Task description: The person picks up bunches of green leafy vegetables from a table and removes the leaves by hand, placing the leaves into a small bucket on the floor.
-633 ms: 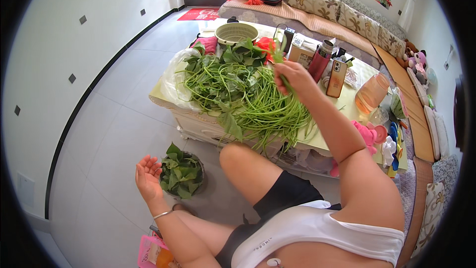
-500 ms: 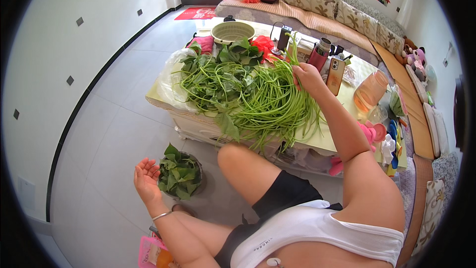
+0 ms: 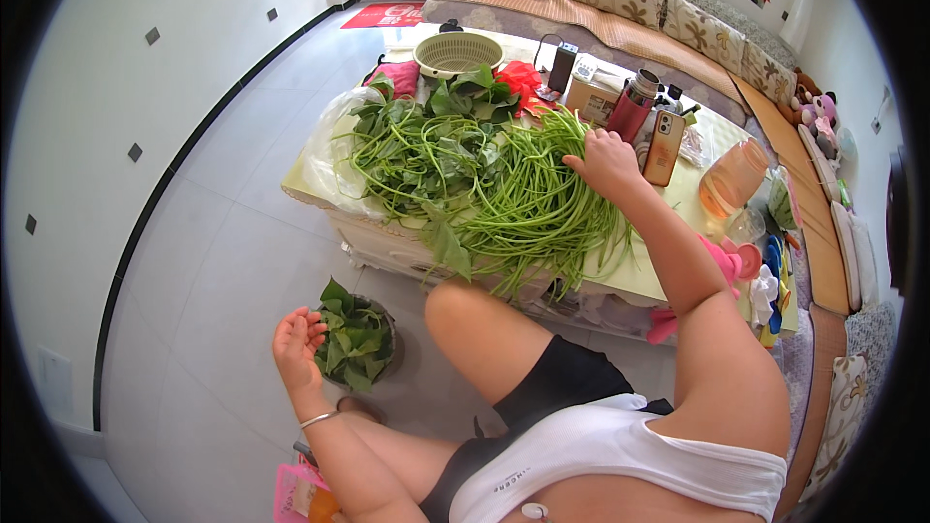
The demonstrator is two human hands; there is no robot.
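A big heap of long green leaf stems (image 3: 542, 203) lies over the front of the table. My right hand (image 3: 608, 165) rests at the heap's right end, fingers loosely stretched over the stems and not wrapped round any. Leafy vines (image 3: 412, 150) with leaves still attached spread at the heap's left side, beside a clear plastic bag (image 3: 334, 160). Down by the floor, my left hand (image 3: 300, 341) hovers with palm turned up, fingers slightly curled and nothing in it. Right beside it stands a dark bucket (image 3: 390, 339) filled with picked green leaves (image 3: 351, 341).
On the table (image 3: 659, 266) stand a pale green colander (image 3: 458, 53), a red thermos (image 3: 635, 105), an upright phone (image 3: 664, 148) and an orange-tinted pitcher (image 3: 733, 179). A sofa (image 3: 620, 34) runs behind it. A pink basket (image 3: 295, 494) sits at the lower left.
My right hand has let the upright stem ends down onto the heap and opened. My left hand has shifted slightly right, closer to the bucket.
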